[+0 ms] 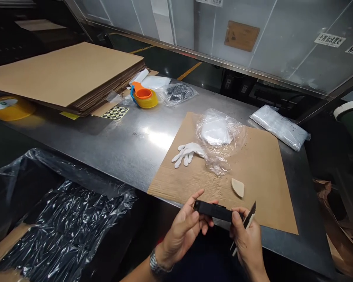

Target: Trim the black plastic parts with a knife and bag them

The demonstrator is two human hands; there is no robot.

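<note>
wide steel bench (111, 145) down to slim black bar (214, 212)

stretched across the middle of the frame: bench of shiny metal. at upper left, piled on top: thick stack of cardboard (67, 74). at lower left, beside the front edge: plastic-lined box (85, 172), with glossy dark wrapping inside, contents impossible to make out. right of centre, flat on the bench: cardboard sheet (261, 168), with clear plastic bag (237, 136) on its far part.

at lower centre: left hand (179, 231), palm up, closed loosely round the bar's left end, index finger stretched free; right hand (248, 239), pinching the opposite end under the thumb. beside the bag: white glove (188, 153).

black bar held up between both hands, near the front edge of the sheet. judging by looks, probably light enough for fingertips, stiff lengthwise, more matte than slippery; perhaps delicate at the small raised piece on top. best taken near both ends, by the long sides, without squeezing that piece.

also tucked in the right grip, point up: thin tool (251, 214), maybe a knife; keep fingertips clear. smallest, on the sheet: tan wedge (237, 187).
</note>
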